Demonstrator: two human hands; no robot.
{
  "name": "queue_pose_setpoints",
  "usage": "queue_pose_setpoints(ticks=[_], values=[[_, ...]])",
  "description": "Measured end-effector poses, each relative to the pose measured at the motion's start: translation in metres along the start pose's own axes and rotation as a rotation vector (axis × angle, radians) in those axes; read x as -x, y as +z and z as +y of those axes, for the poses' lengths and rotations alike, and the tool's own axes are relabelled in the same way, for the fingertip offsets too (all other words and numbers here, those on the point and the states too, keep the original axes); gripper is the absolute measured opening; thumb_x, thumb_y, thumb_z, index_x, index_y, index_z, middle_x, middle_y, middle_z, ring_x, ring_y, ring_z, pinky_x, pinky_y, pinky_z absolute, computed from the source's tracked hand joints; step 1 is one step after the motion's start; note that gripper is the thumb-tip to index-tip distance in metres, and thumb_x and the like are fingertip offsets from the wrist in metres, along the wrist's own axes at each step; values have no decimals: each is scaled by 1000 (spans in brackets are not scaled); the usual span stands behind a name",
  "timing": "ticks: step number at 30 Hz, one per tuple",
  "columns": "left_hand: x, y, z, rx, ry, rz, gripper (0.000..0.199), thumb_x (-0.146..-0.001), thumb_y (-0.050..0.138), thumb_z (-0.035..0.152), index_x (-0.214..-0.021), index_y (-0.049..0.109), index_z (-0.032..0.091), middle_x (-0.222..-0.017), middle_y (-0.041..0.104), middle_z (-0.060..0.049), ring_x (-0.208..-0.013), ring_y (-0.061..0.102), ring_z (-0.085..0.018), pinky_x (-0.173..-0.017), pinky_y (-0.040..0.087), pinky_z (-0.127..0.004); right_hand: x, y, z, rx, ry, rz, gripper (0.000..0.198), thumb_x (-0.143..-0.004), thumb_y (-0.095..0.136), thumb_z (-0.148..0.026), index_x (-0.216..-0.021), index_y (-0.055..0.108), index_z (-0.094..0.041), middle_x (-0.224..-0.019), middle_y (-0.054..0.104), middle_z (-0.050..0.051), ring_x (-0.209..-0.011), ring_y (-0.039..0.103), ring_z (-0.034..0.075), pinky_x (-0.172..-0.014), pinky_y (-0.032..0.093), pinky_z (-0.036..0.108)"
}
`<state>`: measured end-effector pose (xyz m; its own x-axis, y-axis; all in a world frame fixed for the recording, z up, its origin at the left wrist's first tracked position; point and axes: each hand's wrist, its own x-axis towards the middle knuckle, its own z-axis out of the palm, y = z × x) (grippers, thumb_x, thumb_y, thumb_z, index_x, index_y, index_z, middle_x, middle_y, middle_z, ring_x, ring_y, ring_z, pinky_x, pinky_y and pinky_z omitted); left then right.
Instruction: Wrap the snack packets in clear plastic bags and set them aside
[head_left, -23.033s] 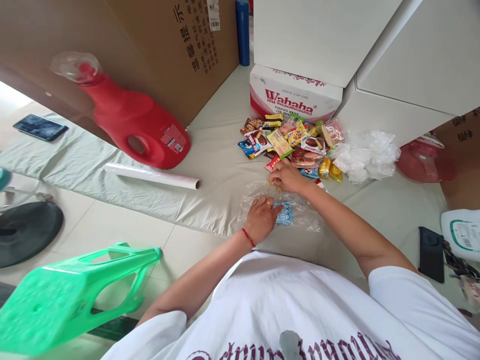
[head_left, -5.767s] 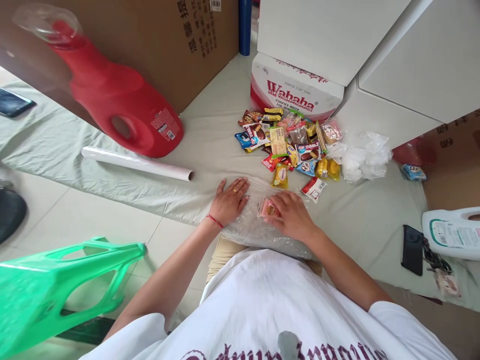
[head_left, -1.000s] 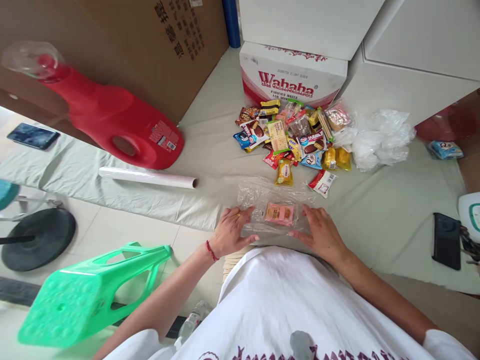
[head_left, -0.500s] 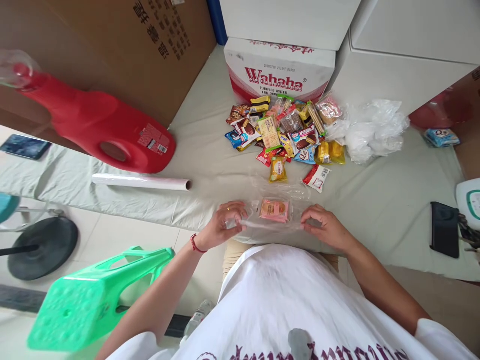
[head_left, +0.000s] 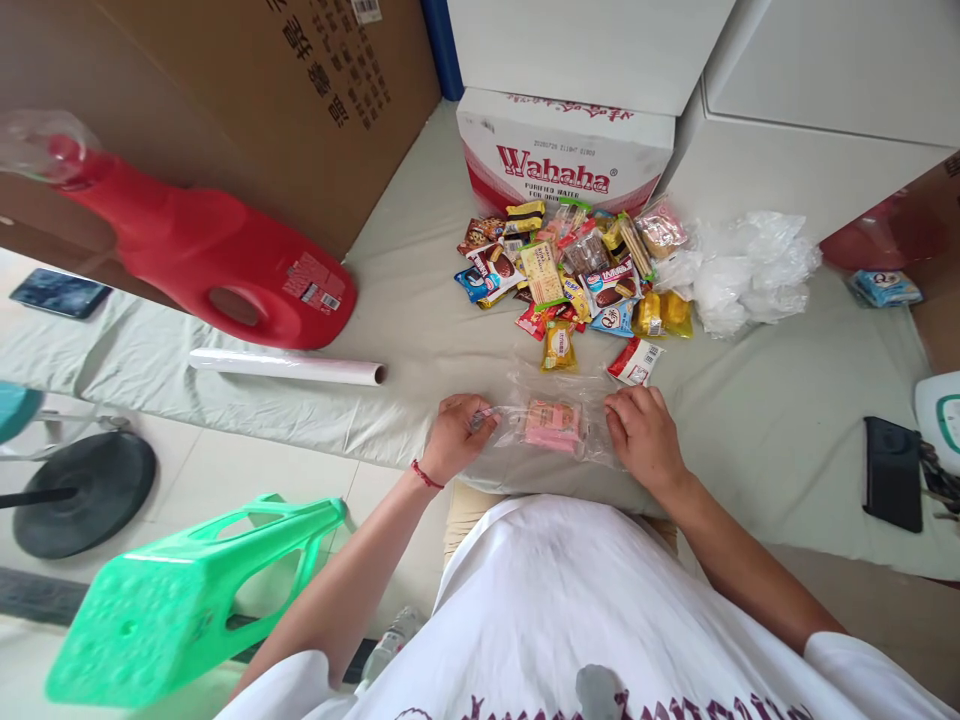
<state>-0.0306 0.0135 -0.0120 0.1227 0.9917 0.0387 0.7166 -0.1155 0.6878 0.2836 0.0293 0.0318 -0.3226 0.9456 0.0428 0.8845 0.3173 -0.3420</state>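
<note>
A pink snack packet (head_left: pixel 553 424) lies in the middle of a sheet of clear plastic wrap (head_left: pixel 593 392) at the front of the cloth-covered surface. My left hand (head_left: pixel 459 434), with a red cord bracelet at its wrist, is closed on the wrap's left end, which is bunched between thumb and fingers. On the other side my right hand (head_left: pixel 643 436) is closed on the right edge of the wrap, its fingertips partly hidden. Just beyond the wrap are a red-and-white snack packet (head_left: pixel 634 361) and a yellow snack packet (head_left: pixel 558 345).
A pile of mixed snacks (head_left: pixel 545 272) sits before a Wahaha carton (head_left: pixel 564 153). Crumpled clear plastic (head_left: pixel 742 270) lies to its right. On the left are a white roll (head_left: pixel 288 367) and a large red bottle (head_left: pixel 225 255). A black phone (head_left: pixel 892 473) lies far right; a green stool (head_left: pixel 187 610) stands below left.
The wrap's near edge has been lowered and pulled around the pink packet. My left hand has turned and tightened on the bunched end; my right hand has moved up slightly.
</note>
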Motion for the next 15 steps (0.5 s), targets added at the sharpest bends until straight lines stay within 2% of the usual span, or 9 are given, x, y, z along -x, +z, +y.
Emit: queue_pose_setpoints(ticks=[2, 4, 7, 9, 12, 15], values=[[2, 1, 4, 54, 11, 26, 23, -93, 57, 42, -80, 58, 23, -80, 68, -4, -81, 64, -20, -86, 49, -39, -2, 0, -16, -95, -114, -6, 32, -104, 46, -28, -123, 70, -19, -118, 65, 13, -111, 55, 26, -98, 48, 39], [3, -2, 9, 131, 44, 50, 21, -93, 59, 40, -80, 56, 23, -87, 68, -6, -92, 65, -22, -89, 50, -39, -7, 5, -29, -146, -192, -95, 36, -103, 51, -32, -134, 64, -19, -126, 62, 13, -114, 54, 26, -99, 48, 39], [3, -12, 16, 215, 127, 74, 20, -92, 64, 36, -79, 56, 23, -96, 68, -8, -111, 62, -24, -100, 50, -41, -15, 15, -41, -138, -215, -224, 43, -101, 58, -35, -141, 60, -21, -126, 62, 12, -109, 54, 26, -97, 48, 40], [3, -20, 19, 245, 160, 74, 20, -91, 66, 35, -78, 56, 23, -102, 68, -9, -118, 60, -25, -105, 48, -43, -16, 21, -45, -111, -206, -245, 41, -101, 58, -33, -141, 61, -23, -122, 62, 11, -107, 54, 26, -97, 47, 39], [0, -24, 20, 313, 105, 35, 20, -93, 62, 37, -82, 54, 23, -111, 67, -11, -120, 61, -25, -103, 51, -43, -12, 27, -49, -61, -178, -236, 40, -102, 57, -29, -141, 61, -25, -121, 61, 10, -106, 54, 24, -93, 46, 36], [-3, -15, 25, 295, -23, 25, 25, -96, 55, 47, -100, 55, 22, -118, 65, -12, -116, 65, -25, -96, 55, -41, -5, 31, -55, 5, -156, -246, 44, -104, 53, -29, -147, 56, -29, -119, 61, 9, -106, 54, 24, -88, 44, 34]])
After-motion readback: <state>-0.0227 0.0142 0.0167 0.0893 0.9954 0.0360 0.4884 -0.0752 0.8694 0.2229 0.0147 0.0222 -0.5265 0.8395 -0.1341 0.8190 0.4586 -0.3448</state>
